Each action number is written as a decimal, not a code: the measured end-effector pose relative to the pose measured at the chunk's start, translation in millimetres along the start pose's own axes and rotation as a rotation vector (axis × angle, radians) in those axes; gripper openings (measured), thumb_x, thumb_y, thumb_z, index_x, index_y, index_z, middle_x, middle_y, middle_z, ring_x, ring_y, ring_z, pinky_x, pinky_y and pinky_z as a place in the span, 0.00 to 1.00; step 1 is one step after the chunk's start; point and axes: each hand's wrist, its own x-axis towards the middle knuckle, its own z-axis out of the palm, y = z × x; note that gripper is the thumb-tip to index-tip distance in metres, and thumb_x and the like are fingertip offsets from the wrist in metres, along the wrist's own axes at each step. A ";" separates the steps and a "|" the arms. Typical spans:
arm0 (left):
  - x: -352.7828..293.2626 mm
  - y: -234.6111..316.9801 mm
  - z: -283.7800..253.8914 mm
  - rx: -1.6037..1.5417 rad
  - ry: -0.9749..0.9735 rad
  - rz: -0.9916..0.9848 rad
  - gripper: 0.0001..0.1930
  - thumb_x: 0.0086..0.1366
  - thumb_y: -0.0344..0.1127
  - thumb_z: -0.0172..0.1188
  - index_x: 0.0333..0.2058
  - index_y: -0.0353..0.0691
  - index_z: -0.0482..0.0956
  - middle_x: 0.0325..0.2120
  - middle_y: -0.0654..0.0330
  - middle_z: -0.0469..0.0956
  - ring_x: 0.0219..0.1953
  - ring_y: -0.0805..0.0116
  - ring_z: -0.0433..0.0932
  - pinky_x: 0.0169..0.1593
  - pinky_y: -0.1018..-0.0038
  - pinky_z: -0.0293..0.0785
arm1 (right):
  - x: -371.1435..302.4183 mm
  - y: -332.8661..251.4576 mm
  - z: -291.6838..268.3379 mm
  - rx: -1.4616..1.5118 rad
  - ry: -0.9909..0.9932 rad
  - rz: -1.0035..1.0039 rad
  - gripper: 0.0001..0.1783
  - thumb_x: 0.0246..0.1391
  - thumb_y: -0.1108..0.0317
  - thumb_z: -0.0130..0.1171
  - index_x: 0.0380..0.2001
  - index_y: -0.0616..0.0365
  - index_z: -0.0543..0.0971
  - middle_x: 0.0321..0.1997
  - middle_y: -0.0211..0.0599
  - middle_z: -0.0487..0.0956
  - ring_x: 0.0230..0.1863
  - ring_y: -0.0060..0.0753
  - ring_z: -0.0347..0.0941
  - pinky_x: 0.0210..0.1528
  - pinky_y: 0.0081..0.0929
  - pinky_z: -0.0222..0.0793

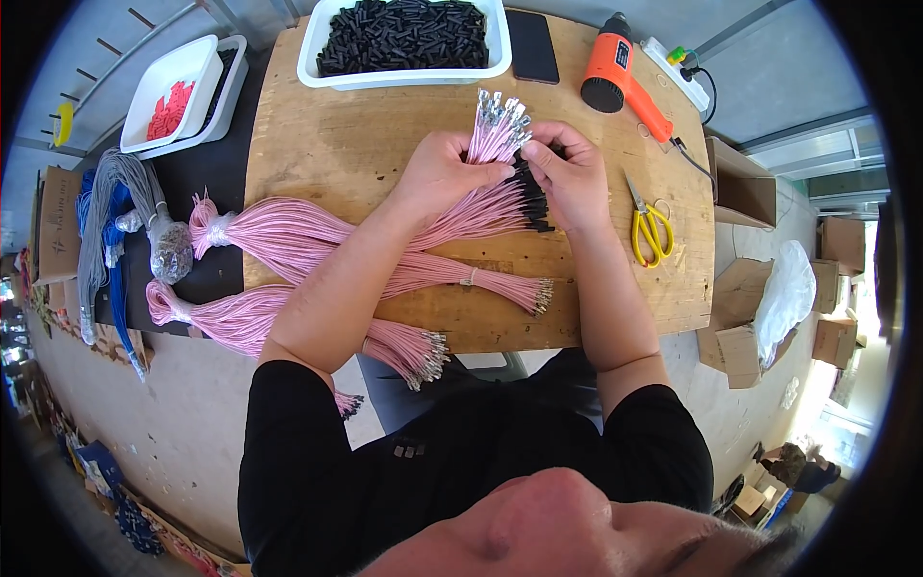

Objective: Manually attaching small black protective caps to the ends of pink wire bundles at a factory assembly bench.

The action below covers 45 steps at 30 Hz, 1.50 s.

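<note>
Left hand [431, 181]: grip closed round pink wires [488, 149], metal ends [502, 113] pointing forward; right hand [575, 181] just beside ends, cannot tell its hold

A pink wire bundle [466, 216] fans out, silver terminals [501, 113] upward, black-sleeved ends [535, 198] lower right.

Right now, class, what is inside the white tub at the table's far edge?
The white tub holds a heap of short black tubes. They cover its bottom, so whatever lies beneath the top layer cannot be seen.
</note>
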 end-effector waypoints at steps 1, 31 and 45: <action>0.1 0.8 0.2 -0.053 -0.009 -0.019 0.09 0.57 0.26 0.70 0.37 0.32 0.83 0.29 0.61 0.82 0.29 0.77 0.77 0.35 0.79 0.74 | -0.7 -2.9 3.4 0.012 0.016 -0.017 0.11 0.57 0.78 0.63 0.44 0.64 0.80 0.27 0.24 0.74 0.24 0.11 0.62 0.23 0.11 0.54; 2.5 9.3 1.0 -0.324 0.118 -0.112 0.04 0.61 0.27 0.66 0.32 0.34 0.79 0.23 0.62 0.78 0.22 0.77 0.74 0.27 0.80 0.69 | 16.7 -0.1 -31.0 0.505 0.030 0.268 0.13 0.66 0.72 0.48 0.51 0.65 0.71 0.42 0.43 0.76 0.29 0.22 0.64 0.23 0.12 0.58; 3.7 6.6 -4.3 -0.324 0.101 -0.074 0.04 0.61 0.28 0.66 0.31 0.36 0.79 0.22 0.64 0.76 0.20 0.78 0.71 0.26 0.81 0.65 | 8.6 3.3 -20.8 0.218 -0.030 0.163 0.07 0.63 0.70 0.57 0.41 0.63 0.78 0.34 0.38 0.81 0.20 0.15 0.62 0.18 0.10 0.51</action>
